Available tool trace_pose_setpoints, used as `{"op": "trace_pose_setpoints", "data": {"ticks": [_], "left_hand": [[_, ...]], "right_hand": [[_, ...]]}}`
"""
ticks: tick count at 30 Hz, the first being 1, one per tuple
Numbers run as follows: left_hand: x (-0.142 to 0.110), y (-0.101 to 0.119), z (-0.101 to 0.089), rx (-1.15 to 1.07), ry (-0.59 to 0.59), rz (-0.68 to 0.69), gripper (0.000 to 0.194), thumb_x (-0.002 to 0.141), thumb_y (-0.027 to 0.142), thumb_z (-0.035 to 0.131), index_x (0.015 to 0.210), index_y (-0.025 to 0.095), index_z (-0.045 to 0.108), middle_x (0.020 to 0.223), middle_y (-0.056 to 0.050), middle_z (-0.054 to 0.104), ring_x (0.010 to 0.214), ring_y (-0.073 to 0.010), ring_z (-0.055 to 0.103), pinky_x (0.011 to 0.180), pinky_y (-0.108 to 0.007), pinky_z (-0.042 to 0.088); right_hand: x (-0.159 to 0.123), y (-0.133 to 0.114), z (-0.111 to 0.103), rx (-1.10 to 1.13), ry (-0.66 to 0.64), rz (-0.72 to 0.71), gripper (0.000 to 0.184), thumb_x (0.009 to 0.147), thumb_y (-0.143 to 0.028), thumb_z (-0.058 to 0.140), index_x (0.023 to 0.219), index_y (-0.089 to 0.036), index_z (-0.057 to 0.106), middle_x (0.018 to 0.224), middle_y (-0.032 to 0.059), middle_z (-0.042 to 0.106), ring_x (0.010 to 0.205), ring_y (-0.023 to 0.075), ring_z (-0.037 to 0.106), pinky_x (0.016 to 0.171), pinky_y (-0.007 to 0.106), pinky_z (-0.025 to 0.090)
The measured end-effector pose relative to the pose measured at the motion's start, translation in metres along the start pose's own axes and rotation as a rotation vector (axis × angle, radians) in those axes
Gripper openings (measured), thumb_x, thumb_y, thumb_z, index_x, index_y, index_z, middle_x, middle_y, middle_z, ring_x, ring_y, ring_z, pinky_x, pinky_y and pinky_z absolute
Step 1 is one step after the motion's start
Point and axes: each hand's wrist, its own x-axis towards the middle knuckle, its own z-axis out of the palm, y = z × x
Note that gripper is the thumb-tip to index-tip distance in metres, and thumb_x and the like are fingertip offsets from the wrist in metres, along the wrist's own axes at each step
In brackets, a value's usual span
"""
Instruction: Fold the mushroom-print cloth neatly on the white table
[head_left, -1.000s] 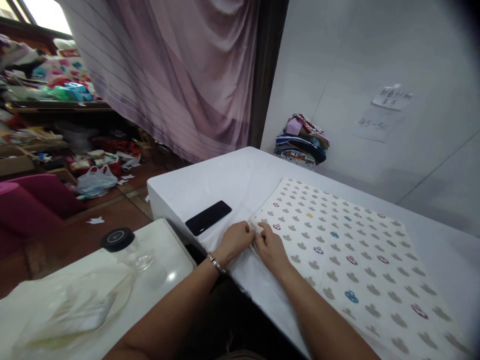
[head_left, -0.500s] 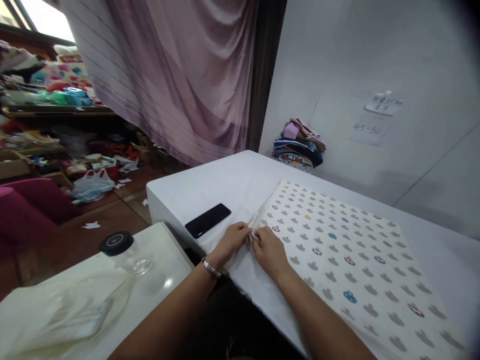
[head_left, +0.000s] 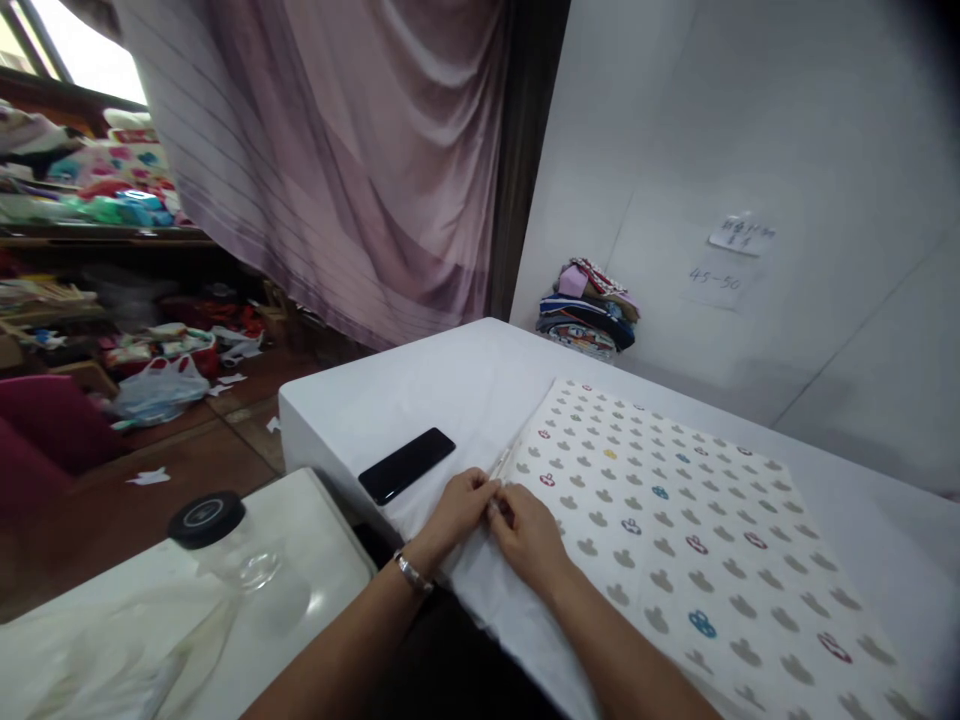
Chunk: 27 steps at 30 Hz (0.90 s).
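A white cloth with grey and coloured bunny-like prints (head_left: 660,530) lies spread on the white-covered table (head_left: 450,365). At its left edge, my left hand (head_left: 463,503) and my right hand (head_left: 527,532) meet, fingertips pinched together on the cloth's edge. What exactly lies between the fingertips is mostly hidden. A folded strip of the edge shows just beyond my fingers. Left of my left hand rests a black smartphone (head_left: 407,465), screen up.
At lower left, a white stool-like surface (head_left: 322,530) holds a clear jar with a black lid (head_left: 206,518) and a plastic bag (head_left: 90,650). Folded fabrics (head_left: 586,310) are stacked by the wall. A pink curtain (head_left: 360,150) hangs behind; clutter covers the floor at left.
Both hands have stayed together while working along the cloth's left edge, which was bunched up half a second ago and looks flatter now. The view has tilted slightly upward.
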Motion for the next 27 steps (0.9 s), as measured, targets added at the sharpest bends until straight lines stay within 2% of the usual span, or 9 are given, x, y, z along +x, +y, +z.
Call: {"op": "trace_pose_setpoints", "data": {"ticks": [4,8,12,14,16,18,20,23,27], "left_hand": [[-0.001,0.001,-0.002,0.199,0.060,0.050,0.020,0.076,0.030,0.048,0.059,0.018,0.048,0.053,0.003,0.051,0.053,-0.0118,0.048,0.053,-0.024,0.033],[-0.006,0.001,-0.004,0.409,0.174,0.106,0.017,0.077,0.026,0.048,0.062,0.019,0.047,0.059,0.002,0.054,0.058,-0.0127,0.048,0.056,-0.024,0.031],[-0.006,-0.001,-0.004,0.459,0.140,0.104,0.014,0.077,0.024,0.049,0.064,0.019,0.049,0.063,0.001,0.056,0.060,-0.0127,0.048,0.057,-0.024,0.030],[-0.005,-0.001,-0.004,0.440,0.130,0.101,0.010,0.077,0.024,0.049,0.069,0.018,0.051,0.065,0.001,0.057,0.062,-0.0127,0.049,0.057,-0.024,0.030],[-0.004,-0.002,-0.004,0.427,0.118,0.101,0.007,0.078,0.023,0.049,0.074,0.018,0.054,0.066,0.001,0.058,0.063,-0.0127,0.050,0.058,-0.024,0.030],[-0.004,-0.003,-0.004,0.430,0.110,0.101,0.007,0.078,0.022,0.048,0.077,0.019,0.055,0.066,0.001,0.058,0.064,-0.0128,0.050,0.058,-0.024,0.029],[-0.005,-0.004,-0.004,0.435,0.107,0.094,0.008,0.079,0.021,0.046,0.078,0.020,0.054,0.068,0.001,0.058,0.065,-0.0132,0.051,0.059,-0.024,0.029],[-0.007,-0.006,-0.003,0.440,0.107,0.089,0.008,0.080,0.022,0.045,0.081,0.020,0.053,0.071,0.001,0.059,0.066,-0.0138,0.051,0.059,-0.025,0.029],[-0.008,-0.007,-0.003,0.451,0.081,0.096,0.008,0.081,0.022,0.044,0.084,0.021,0.051,0.069,0.002,0.058,0.066,-0.0140,0.051,0.058,-0.025,0.028]], "right_hand": [[-0.001,0.005,-0.007,0.072,-0.034,-0.051,0.013,0.082,-0.019,0.047,0.076,-0.019,0.059,0.073,0.0008,0.058,0.070,0.0138,0.051,0.066,0.025,0.037],[-0.007,0.019,-0.021,0.140,-0.127,0.049,0.020,0.076,-0.013,0.047,0.064,-0.018,0.060,0.066,-0.0014,0.060,0.065,0.0119,0.052,0.063,0.023,0.037],[-0.004,0.027,-0.033,0.180,-0.233,0.120,0.020,0.073,-0.011,0.046,0.065,-0.019,0.063,0.063,-0.0026,0.062,0.062,0.0116,0.054,0.058,0.021,0.037],[0.005,0.028,-0.039,0.097,-0.179,0.094,0.022,0.074,-0.011,0.044,0.067,-0.019,0.063,0.065,-0.0015,0.062,0.064,0.0124,0.054,0.060,0.022,0.039],[0.017,0.033,-0.044,-0.023,-0.087,0.045,0.021,0.077,-0.013,0.045,0.076,-0.019,0.065,0.078,0.0015,0.064,0.075,0.0145,0.056,0.070,0.024,0.041],[0.025,0.045,-0.050,-0.160,-0.060,-0.004,0.020,0.082,-0.017,0.045,0.088,-0.019,0.065,0.093,0.0052,0.064,0.089,0.0178,0.055,0.079,0.027,0.041],[0.024,0.062,-0.059,-0.302,-0.096,-0.019,0.020,0.086,-0.021,0.044,0.089,-0.018,0.063,0.097,0.0078,0.061,0.094,0.0200,0.053,0.081,0.030,0.041],[0.009,0.089,-0.074,-0.433,-0.151,0.018,0.021,0.089,-0.024,0.041,0.085,-0.018,0.061,0.093,0.0081,0.059,0.088,0.0195,0.054,0.078,0.030,0.042],[-0.002,0.100,-0.087,-0.488,-0.189,0.071,0.021,0.089,-0.024,0.040,0.084,-0.019,0.059,0.089,0.0073,0.058,0.083,0.0190,0.055,0.073,0.030,0.043]]}}
